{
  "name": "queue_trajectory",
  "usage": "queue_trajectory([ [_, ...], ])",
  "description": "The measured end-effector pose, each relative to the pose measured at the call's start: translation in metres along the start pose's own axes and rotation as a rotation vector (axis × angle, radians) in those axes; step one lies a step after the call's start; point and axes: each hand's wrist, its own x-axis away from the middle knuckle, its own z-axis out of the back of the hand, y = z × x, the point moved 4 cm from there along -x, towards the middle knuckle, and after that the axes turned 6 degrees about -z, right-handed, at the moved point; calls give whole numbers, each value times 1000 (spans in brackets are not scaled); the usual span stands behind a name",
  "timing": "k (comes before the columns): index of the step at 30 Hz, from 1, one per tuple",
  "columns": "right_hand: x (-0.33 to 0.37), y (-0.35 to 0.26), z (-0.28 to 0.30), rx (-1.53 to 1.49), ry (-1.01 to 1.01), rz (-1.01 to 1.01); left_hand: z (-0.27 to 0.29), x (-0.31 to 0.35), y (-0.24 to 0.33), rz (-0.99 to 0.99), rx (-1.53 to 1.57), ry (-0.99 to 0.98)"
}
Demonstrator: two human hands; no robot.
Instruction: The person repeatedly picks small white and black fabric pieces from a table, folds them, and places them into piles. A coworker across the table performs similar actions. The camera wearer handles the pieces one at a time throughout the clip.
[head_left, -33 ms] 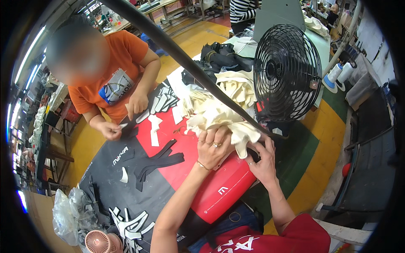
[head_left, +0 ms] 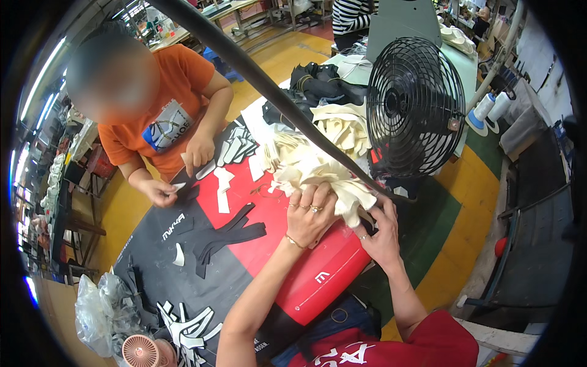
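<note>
Desk [head_left: 330, 269]: one, red-and-black top. Fan [head_left: 416, 107]: black, caged, right of heap. Cream cloth [head_left: 315, 168]: ruffled heap, on desk, well right of black strips [head_left: 226, 240]; judged mid-handling, loose, unsquared; finished share indistinguishable from remaining. Black-edged white strips [head_left: 192, 327]: heaped lower left, untouched. Black strips: overlapping, mid-desk, untouched. Left hand [head_left: 312, 217]: fingers curled over cloth's near edge, gripping. Right hand [head_left: 380, 229]: fingers and thumb apparently pinching cloth's right edge, contact partly hidden. White scrap [head_left: 178, 255]: single, apart.

Both arms [head_left: 260, 290] reach in from the bottom. The left hand [head_left: 310, 223] curls its fingers [head_left: 318, 197] near the middle. The right hand [head_left: 382, 237] is bent too, just beside it.
</note>
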Motion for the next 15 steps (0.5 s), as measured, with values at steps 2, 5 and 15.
queue_trajectory([
  [2,-5,5,2,-113,-6,-41,2,6,5,-92,59,-108],
  [5,-14,9,3,-28,-64,4,18,20,3,-114,173,-306],
  [15,-45,-4,-6,2,-136,87,27,5,-38,235,525,-341],
])
